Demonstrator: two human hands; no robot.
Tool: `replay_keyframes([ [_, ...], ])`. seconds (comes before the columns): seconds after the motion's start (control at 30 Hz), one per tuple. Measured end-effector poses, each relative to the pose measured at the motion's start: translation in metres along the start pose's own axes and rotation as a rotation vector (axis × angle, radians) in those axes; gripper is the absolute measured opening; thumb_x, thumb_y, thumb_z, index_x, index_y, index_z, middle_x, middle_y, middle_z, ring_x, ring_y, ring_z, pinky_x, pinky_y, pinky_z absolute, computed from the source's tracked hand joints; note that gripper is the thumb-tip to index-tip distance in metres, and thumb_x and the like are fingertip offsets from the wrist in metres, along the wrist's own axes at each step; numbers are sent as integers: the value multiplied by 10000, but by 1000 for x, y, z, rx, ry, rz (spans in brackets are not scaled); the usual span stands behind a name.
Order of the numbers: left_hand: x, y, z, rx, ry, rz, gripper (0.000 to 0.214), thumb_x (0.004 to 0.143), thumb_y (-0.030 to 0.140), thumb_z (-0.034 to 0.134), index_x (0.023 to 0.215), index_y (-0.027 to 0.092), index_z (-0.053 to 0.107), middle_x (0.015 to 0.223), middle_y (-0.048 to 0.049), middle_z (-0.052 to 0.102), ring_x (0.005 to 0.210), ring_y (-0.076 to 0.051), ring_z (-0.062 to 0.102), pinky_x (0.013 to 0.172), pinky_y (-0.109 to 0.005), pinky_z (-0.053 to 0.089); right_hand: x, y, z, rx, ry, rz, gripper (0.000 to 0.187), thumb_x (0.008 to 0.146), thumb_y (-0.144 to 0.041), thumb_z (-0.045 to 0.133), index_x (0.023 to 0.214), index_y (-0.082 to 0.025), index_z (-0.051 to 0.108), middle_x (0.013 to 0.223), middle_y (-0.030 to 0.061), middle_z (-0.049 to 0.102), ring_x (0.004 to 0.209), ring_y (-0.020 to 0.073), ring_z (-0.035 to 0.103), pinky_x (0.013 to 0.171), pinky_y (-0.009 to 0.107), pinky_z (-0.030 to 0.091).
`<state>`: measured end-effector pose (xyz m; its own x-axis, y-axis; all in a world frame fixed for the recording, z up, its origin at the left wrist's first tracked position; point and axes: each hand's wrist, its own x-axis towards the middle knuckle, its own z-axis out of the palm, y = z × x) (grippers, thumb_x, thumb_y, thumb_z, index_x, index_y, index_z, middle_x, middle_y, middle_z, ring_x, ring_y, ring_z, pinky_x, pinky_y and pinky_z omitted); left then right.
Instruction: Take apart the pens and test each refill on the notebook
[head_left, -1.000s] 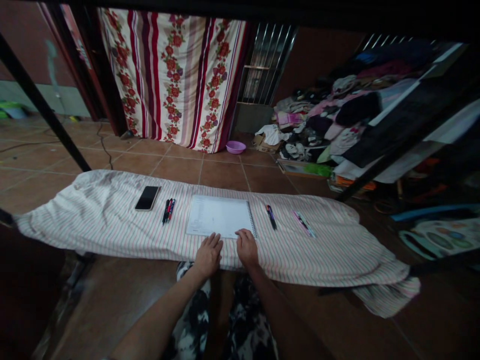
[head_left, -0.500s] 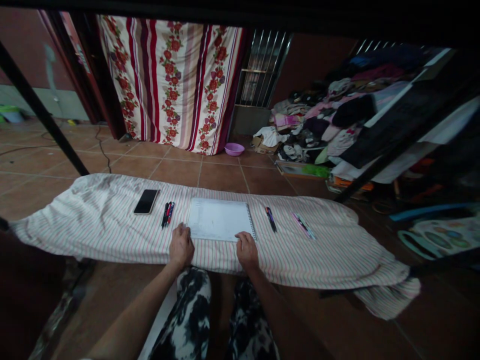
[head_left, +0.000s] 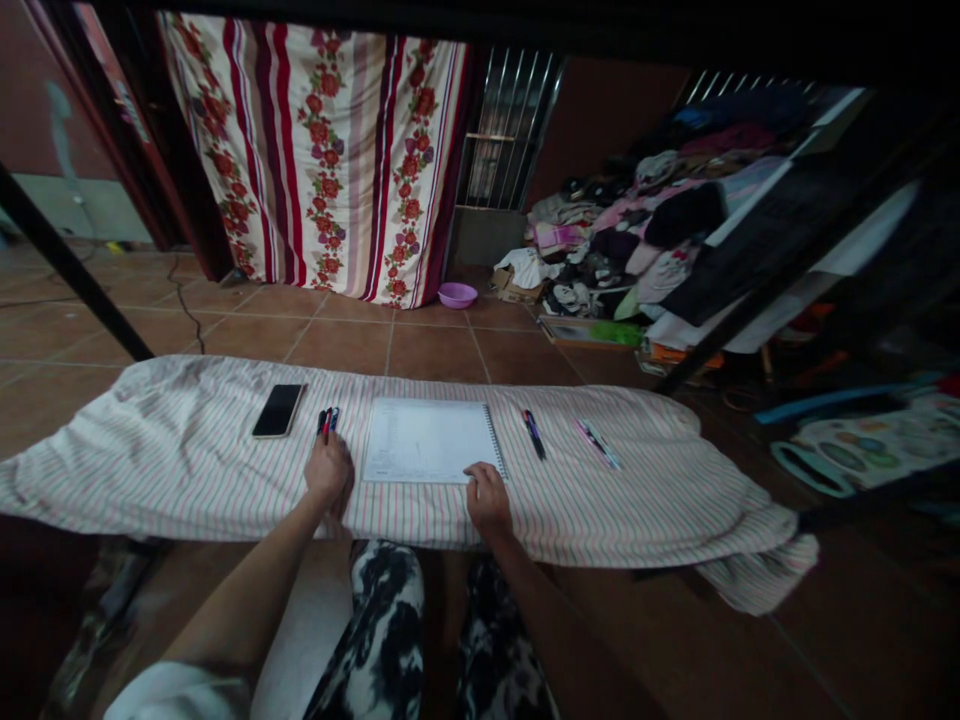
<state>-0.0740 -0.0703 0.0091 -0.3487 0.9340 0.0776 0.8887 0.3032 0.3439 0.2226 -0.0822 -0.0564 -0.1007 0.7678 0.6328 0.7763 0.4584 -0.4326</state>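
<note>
Three pens (head_left: pixel 327 424) at left hand (head_left: pixel 328 470)

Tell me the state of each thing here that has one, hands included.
Striped cloth, spread out, wrinkled
Phone, flat, screen dark
Notebook, flat, spiral edge rightward
Pens beside the phone, bunched together
Left hand, at those pens, grip unclear
Right hand, at the notebook's near right corner
Dark pens, lying untouched
Pink-and-pale pens, lying untouched
Curtain, hanging
Purple basin, upright
</note>
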Motion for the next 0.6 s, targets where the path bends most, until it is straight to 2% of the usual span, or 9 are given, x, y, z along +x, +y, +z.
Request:
replay_keyframes([
  [0.17, 10, 0, -5, -5, -35, -61, 314, 874, 236, 338, 1102, 105, 510, 1075, -177, 557, 867, -260, 602, 655, -316, 411, 1, -1, -1, 3, 7, 8, 262, 781, -62, 363, 882, -167, 580, 877, 80, 552, 879, 204, 528, 804, 371, 460],
  [0.33, 13, 0, -6, -68, -65, -107, 254, 838, 199, 384, 955, 103, 588, 1045, -176, 582, 871, -261, 607, 690, -325, 420, 1, -1, -1, 5, 13, 23, 260, 767, -61, 372, 870, -175, 582, 876, 78, 558, 875, 206, 531, 793, 368, 461],
  [0.47, 11, 5, -5, -185, -48, -185, 233, 804, 216, 428, 875, 106, 620, 1008, -193, 608, 919, -303, 591, 721, -363, 421, 1, -1, 0, 11, 8, 32, 260, 762, -57, 371, 869, -171, 578, 870, 79, 557, 878, 206, 529, 795, 367, 460],
  [0.6, 4, 14, -11, -401, -21, -293, 220, 734, 235, 508, 875, 127, 637, 945, -173, 641, 943, -330, 581, 702, -370, 415, 2, -1, 0, 33, 4, 38, 260, 765, -54, 371, 867, -172, 578, 868, 81, 556, 880, 211, 528, 801, 377, 456],
])
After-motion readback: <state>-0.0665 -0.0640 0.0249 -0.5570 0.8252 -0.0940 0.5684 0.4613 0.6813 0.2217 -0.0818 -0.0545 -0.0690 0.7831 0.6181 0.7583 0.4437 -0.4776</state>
